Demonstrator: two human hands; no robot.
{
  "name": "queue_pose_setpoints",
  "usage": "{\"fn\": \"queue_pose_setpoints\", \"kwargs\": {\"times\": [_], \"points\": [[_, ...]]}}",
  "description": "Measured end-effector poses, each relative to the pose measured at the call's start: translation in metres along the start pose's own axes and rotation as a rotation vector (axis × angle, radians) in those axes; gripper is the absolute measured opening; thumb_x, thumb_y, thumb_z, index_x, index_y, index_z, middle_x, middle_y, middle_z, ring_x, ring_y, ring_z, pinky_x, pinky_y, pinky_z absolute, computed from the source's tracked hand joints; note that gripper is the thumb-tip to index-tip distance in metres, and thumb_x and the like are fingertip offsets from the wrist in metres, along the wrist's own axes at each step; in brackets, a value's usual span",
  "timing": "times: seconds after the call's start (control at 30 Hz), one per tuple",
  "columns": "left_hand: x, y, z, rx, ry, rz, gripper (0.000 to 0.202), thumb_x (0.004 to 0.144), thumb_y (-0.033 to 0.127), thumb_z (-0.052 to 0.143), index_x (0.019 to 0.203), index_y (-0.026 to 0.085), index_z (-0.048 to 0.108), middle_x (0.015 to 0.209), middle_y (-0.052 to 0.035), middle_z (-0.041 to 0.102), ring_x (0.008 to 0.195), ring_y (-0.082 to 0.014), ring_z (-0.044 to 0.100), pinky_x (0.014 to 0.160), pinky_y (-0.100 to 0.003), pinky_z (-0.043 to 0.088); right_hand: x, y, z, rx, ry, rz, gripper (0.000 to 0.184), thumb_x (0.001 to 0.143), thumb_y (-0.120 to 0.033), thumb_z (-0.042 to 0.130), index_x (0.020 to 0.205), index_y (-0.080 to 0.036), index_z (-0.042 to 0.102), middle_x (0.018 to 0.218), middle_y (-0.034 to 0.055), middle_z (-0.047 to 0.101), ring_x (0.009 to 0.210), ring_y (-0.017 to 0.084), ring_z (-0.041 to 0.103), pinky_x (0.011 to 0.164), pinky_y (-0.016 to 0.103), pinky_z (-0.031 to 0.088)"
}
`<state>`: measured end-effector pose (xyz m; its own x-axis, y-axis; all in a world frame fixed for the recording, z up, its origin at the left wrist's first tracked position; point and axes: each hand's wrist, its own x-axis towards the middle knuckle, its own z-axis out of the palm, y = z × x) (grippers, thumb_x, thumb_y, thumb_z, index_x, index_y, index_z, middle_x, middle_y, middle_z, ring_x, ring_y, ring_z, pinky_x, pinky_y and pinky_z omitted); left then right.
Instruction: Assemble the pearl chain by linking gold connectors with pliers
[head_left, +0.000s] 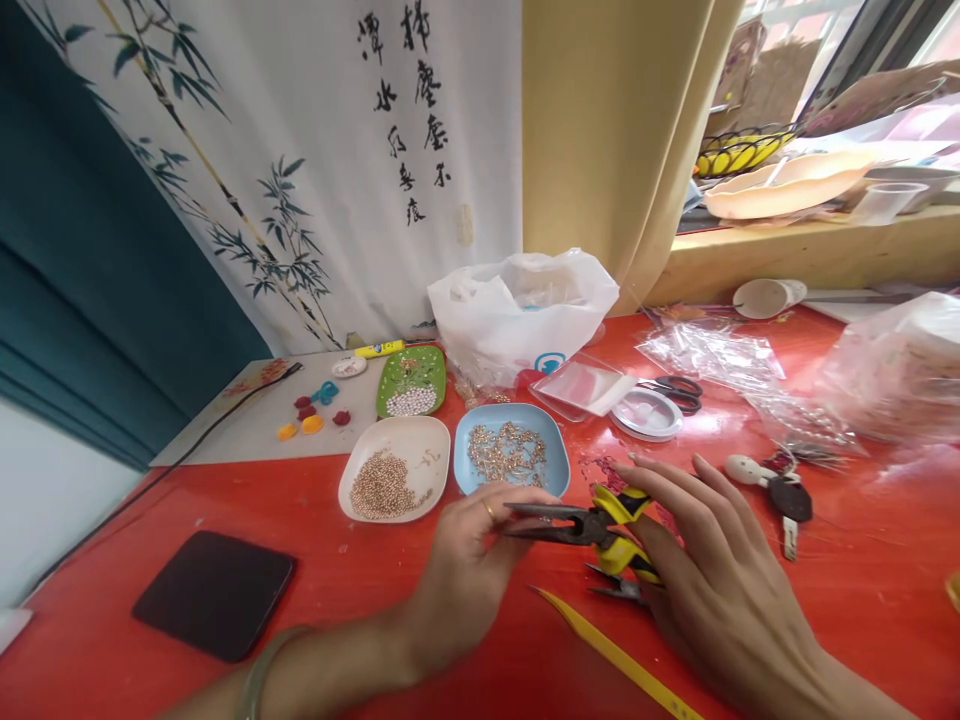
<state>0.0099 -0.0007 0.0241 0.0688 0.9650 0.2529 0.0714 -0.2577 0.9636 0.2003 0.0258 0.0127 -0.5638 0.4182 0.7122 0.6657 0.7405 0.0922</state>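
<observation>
My right hand [720, 560] grips the yellow-and-black handles of long-nose pliers [592, 524], whose jaws are parted and point left. At the jaw tips is my left hand [472, 565], thumb and fingers drawn together; what they pinch, if anything, is hidden. A second pair of pliers [619, 584] lies partly under my right hand. Yellow tweezers [611, 650] rest on the red table [360, 630] below the pliers. Just beyond my left hand are a blue dish [559, 460] of small gold-coloured metal pieces and a cream dish [442, 450] of gold-coloured beads.
A green tray [386, 380] with white beads stands behind the dishes. At the back are a white plastic bag [517, 310], scissors [679, 392] and a white spool [649, 415]. Keys [789, 505] lie right, a black phone-like slab [217, 592] left.
</observation>
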Motion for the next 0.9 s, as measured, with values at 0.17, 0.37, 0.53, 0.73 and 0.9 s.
{"fn": "queue_pose_setpoints", "kwargs": {"times": [0.17, 0.37, 0.53, 0.73, 0.9], "points": [[-0.001, 0.000, 0.002, -0.059, -0.060, -0.041, 0.017, 0.080, 0.012, 0.055, 0.090, 0.019, 0.067, 0.090, -0.0020, 0.067, 0.086, -0.0128, 0.062, 0.078, -0.021, 0.050, 0.000, -0.001, 0.001, -0.007, 0.007, 0.000, 0.013, 0.082, -0.007, 0.042, 0.085, -0.014, 0.052, 0.113, 0.0147, 0.050, 0.108, 0.029, 0.046, 0.092, 0.054, 0.035], [-0.002, -0.001, 0.002, -0.077, -0.075, -0.054, 0.016, 0.079, 0.014, 0.056, 0.090, 0.018, 0.068, 0.090, -0.0036, 0.068, 0.085, -0.0149, 0.063, 0.077, -0.024, 0.051, -0.001, 0.000, 0.000, -0.041, 0.024, -0.009, 0.013, 0.083, -0.008, 0.041, 0.085, -0.013, 0.053, 0.111, 0.0155, 0.051, 0.106, 0.030, 0.047, 0.090, 0.054, 0.035], [-0.003, 0.002, 0.004, -0.106, -0.076, -0.122, 0.015, 0.079, 0.018, 0.056, 0.087, 0.020, 0.069, 0.090, -0.0052, 0.069, 0.083, -0.0174, 0.063, 0.076, -0.029, 0.052, 0.000, 0.000, -0.004, -0.043, 0.004, 0.004, 0.015, 0.079, -0.005, 0.043, 0.086, -0.014, 0.052, 0.113, 0.0151, 0.049, 0.108, 0.030, 0.045, 0.092, 0.054, 0.033], [0.001, 0.006, 0.004, -0.195, 0.033, -0.280, 0.011, 0.074, 0.020, 0.060, 0.080, 0.018, 0.069, 0.068, -0.0022, 0.067, 0.066, -0.0132, 0.061, 0.067, -0.025, 0.050, -0.004, 0.006, -0.004, 0.133, -0.119, 0.232, 0.018, 0.082, -0.014, 0.040, 0.097, -0.019, 0.050, 0.115, 0.0132, 0.047, 0.103, 0.027, 0.049, 0.078, 0.041, 0.047], [0.010, 0.004, 0.000, -0.249, 0.191, -0.346, 0.015, 0.073, 0.023, 0.062, 0.081, 0.013, 0.068, 0.068, -0.0027, 0.066, 0.063, -0.0117, 0.058, 0.065, -0.023, 0.048, -0.010, 0.008, -0.003, 0.101, -0.115, 0.122, 0.016, 0.082, -0.014, 0.041, 0.095, -0.017, 0.051, 0.112, 0.0142, 0.048, 0.099, 0.028, 0.049, 0.075, 0.041, 0.046]]}}
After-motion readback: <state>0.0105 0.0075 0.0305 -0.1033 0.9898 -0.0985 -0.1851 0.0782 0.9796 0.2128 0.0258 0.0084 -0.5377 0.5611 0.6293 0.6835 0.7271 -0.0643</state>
